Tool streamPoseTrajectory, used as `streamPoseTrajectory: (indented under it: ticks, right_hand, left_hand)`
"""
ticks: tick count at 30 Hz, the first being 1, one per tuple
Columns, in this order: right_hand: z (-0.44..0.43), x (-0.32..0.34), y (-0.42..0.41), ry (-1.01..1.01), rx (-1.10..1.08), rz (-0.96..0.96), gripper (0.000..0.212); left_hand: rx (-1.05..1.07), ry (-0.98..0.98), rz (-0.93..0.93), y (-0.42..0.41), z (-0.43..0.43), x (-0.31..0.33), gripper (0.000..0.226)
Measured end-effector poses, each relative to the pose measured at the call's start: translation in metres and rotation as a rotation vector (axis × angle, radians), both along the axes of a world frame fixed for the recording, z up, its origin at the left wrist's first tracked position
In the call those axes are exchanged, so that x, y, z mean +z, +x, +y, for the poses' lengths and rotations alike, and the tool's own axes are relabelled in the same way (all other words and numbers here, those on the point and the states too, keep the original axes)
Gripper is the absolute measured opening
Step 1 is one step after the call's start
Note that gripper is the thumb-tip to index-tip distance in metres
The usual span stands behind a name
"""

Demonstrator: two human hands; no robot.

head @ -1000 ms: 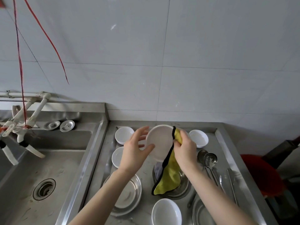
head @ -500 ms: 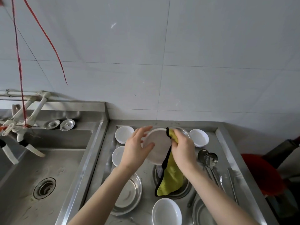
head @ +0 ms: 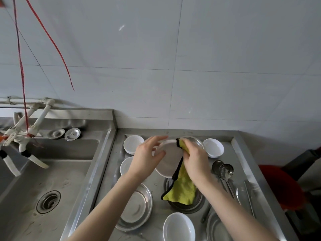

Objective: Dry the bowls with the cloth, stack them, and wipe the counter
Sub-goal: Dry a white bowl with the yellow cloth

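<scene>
My left hand (head: 145,159) holds a white bowl (head: 169,160) tilted on edge above the steel counter (head: 243,153), its underside toward me. My right hand (head: 196,160) presses a yellow cloth (head: 180,190) with black trim over the bowl's right rim; the cloth's tail hangs down over a metal dish (head: 194,206). Small white bowls sit at the back left (head: 132,144), back right (head: 213,147) and partly behind my left wrist (head: 126,165). A larger white bowl (head: 178,226) stands at the front.
A metal plate holding a white dish (head: 135,209) lies front left, another metal plate (head: 217,228) front right. Ladles and utensils (head: 225,173) lie along the right side. A deep sink (head: 48,188) with taps (head: 26,136) is at left. A red bucket (head: 281,186) stands beyond the counter's right edge.
The cloth and my right hand have slid up and leftward over the bowl's rim. The bowl has tilted a little and dropped slightly toward the counter.
</scene>
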State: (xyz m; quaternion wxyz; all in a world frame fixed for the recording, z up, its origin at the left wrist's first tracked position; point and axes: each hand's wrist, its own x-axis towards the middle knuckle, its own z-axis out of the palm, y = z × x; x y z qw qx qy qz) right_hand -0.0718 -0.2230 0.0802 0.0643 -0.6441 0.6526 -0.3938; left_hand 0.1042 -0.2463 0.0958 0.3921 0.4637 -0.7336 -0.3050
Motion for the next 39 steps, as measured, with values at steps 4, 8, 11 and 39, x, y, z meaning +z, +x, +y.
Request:
streamPoseTrajectory:
  ticks: [4,8,11,39]
  right_hand:
    - [0.000,0.002,-0.008,0.042,-0.070,-0.181,0.024]
    - [0.003,-0.001,-0.005,0.021,-0.002,-0.009,0.036]
    - [0.005,-0.006,-0.001,0.039,0.064,0.107,0.043]
    - [0.045,-0.011,0.018,-0.093,0.321,-0.089,0.048]
  left_hand:
    - [0.100,0.142,0.201,0.001,0.015,-0.007,0.045]
    - [0.080,0.063,0.029,0.002,0.009,-0.007,0.044]
    - [-0.007,-0.089,-0.198,0.004,0.000,-0.006,0.045]
    - [0.137,0.946,1.041,-0.001,0.007,0.002,0.025]
